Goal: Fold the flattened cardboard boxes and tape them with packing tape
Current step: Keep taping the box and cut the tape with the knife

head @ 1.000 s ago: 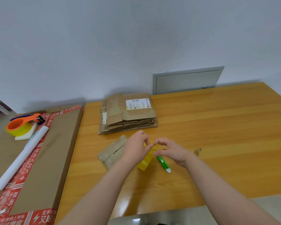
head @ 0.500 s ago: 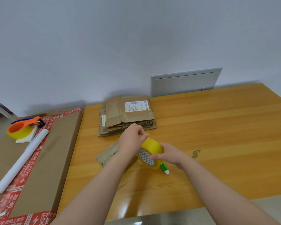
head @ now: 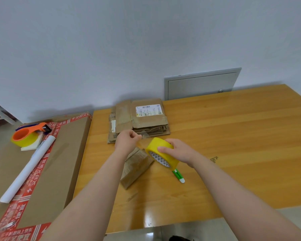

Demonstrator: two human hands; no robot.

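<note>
The right hand (head: 179,152) grips the yellow tape roll (head: 156,144) just above the small folded box (head: 135,164) on the table (head: 233,136), and the left hand (head: 127,141) pinches what looks like the clear free end of the tape. If that strip slackens, it may stick to itself or to the fingers. It may also land crooked, since nothing steadies the light box. The stack of flattened boxes (head: 141,122) lies just behind.
</note>
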